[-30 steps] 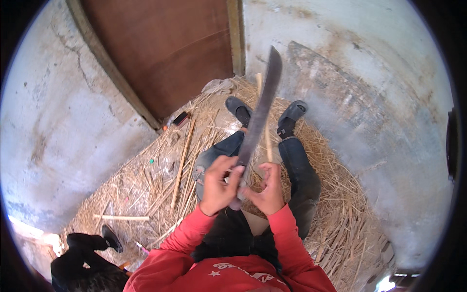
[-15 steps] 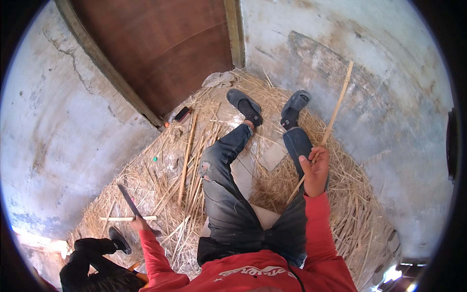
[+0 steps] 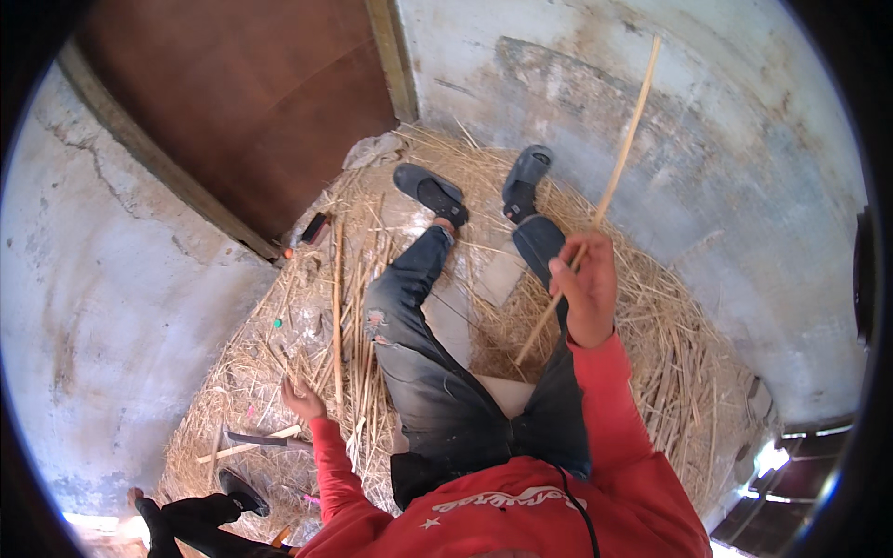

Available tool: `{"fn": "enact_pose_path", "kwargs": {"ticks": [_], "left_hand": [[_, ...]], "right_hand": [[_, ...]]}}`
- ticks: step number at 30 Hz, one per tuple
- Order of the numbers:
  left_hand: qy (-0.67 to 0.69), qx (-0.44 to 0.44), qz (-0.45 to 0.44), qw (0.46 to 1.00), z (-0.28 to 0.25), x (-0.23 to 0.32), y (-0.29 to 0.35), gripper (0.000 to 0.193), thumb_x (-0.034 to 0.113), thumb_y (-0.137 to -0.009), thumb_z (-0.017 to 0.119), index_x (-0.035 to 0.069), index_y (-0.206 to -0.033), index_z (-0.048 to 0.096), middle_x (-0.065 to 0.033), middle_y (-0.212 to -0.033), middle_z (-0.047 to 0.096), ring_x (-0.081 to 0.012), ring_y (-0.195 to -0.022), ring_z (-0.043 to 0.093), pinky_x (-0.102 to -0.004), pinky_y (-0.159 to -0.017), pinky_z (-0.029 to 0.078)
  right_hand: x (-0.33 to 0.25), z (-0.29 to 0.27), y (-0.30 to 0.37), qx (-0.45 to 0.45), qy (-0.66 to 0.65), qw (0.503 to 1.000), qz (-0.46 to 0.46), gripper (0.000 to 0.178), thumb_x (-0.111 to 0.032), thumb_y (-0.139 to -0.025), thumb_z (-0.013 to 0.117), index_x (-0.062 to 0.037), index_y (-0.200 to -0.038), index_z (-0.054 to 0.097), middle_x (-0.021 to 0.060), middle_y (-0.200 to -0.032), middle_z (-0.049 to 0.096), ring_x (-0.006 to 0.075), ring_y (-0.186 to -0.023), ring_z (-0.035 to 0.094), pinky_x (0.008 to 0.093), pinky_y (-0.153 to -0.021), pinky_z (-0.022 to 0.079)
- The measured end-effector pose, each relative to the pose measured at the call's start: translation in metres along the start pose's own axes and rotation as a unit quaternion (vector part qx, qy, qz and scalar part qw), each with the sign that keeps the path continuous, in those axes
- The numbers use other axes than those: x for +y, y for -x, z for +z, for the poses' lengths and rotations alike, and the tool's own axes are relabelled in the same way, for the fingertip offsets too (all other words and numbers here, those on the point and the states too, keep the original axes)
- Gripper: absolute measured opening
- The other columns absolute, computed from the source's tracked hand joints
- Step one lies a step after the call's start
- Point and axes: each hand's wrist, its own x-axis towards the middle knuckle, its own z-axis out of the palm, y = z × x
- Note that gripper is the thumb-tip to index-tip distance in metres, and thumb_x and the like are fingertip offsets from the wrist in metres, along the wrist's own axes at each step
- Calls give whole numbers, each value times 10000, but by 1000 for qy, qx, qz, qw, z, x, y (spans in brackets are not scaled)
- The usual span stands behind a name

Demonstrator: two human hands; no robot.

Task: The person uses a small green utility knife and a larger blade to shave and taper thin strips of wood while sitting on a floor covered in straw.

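My right hand [image 3: 592,290] is closed round a long, thin bamboo strip [image 3: 625,149], held slanting above my right thigh. The strip's upper end points toward the pale wall and its lower end hangs between my legs. My left hand [image 3: 303,400] is over the straw-strewn floor with its fingers apart, holding nothing. Close to it a long dark-bladed knife [image 3: 265,439] lies on the floor, by a short pale strip [image 3: 223,455]. Several long strips [image 3: 339,316] lie between the left hand and my left leg.
Straw and shavings [image 3: 670,344] cover the floor around my outstretched legs. A brown door [image 3: 242,102] stands ahead, with a dark brush-like object [image 3: 314,228] and a green cap [image 3: 277,323] nearby. Another person's shoe [image 3: 244,491] is at lower left. A worn wall [image 3: 744,186] curves along the right.
My left hand has let go of the knife, which now lies on the floor, and has moved up and right. My right hand has raised the bamboo strip slightly.
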Motion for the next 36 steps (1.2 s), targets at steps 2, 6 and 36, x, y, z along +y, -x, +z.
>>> {"fn": "enact_pose_path", "kwargs": {"ticks": [2,6,36], "left_hand": [[198,-45,22,979,-13,138,-7,427,251,-1007,608,-17,-1339,602,-223,-1358,586,-367,-1211,588,-454,-1064,451],[409,-254,127,867,-41,320,6,374,176,-993,621,-14,-1316,610,-164,-1271,650,-286,-1187,609,-400,-1011,483],[414,-519,-15,748,-12,399,89,417,286,-1111,424,27,-1428,508,61,-652,397,-28,-534,321,-203,-479,261]], "right_hand": [[-23,7,-13,-10,-17,1000,-22,349,7,-930,639,-66,-1236,486,47,-1055,493,98,-937,531,243,-658,522],[-54,18,-40,-24,-44,993,-104,340,5,-950,617,-51,-1256,479,64,-1070,507,114,-921,553,277,-659,561],[308,-282,257,146,504,736,428,483,-358,-747,843,-75,-1099,670,220,-1055,714,355,-1042,692,458,-905,543]]}}
